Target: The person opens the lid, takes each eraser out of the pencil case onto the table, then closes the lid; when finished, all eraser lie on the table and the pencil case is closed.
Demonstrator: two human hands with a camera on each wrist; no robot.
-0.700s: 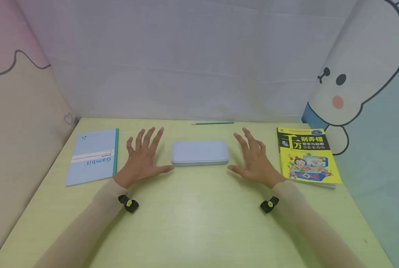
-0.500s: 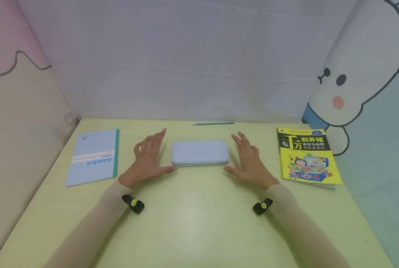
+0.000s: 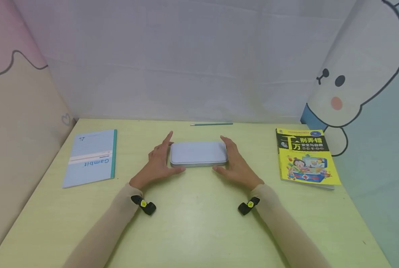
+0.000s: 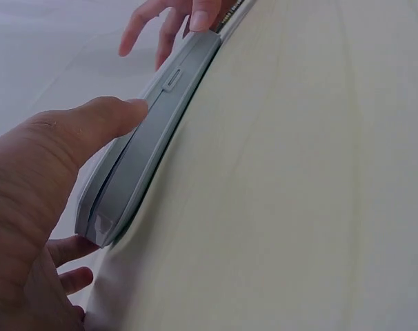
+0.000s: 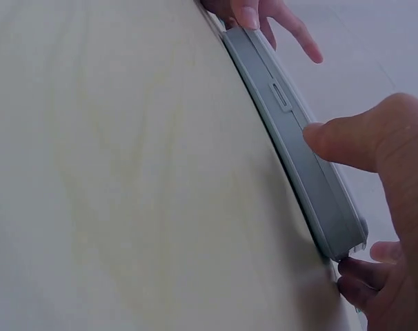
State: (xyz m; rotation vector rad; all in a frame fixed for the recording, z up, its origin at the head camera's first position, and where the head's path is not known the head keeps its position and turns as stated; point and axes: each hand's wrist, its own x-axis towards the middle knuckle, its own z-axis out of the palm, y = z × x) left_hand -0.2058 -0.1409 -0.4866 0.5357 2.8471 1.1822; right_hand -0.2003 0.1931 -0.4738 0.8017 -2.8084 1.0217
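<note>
A pale, flat pencil case (image 3: 198,153) lies lengthwise across the middle of the table, with a small latch on its near long side in both wrist views. My left hand (image 3: 156,163) holds its left end, the thumb along the near side and the fingers around the end; the index finger sticks up past the far corner. At the opposite end, my right hand (image 3: 237,163) grips the case with its thumb on the near side. In the right wrist view, fingers of the right hand (image 5: 402,158) meet the bottom corner. The case looks closed.
A notebook (image 3: 90,158) lies at the left of the table. A yellow book (image 3: 308,163) lies at the right, on top of something thin and pale. Behind the case, a green pencil (image 3: 213,124) lies near the back edge, before a white cloth backdrop (image 3: 199,67).
Both hands have moved inward from either side, the left one rightward and the right one leftward. They have come from apart to the two ends of the pencil case, which stays in place.
</note>
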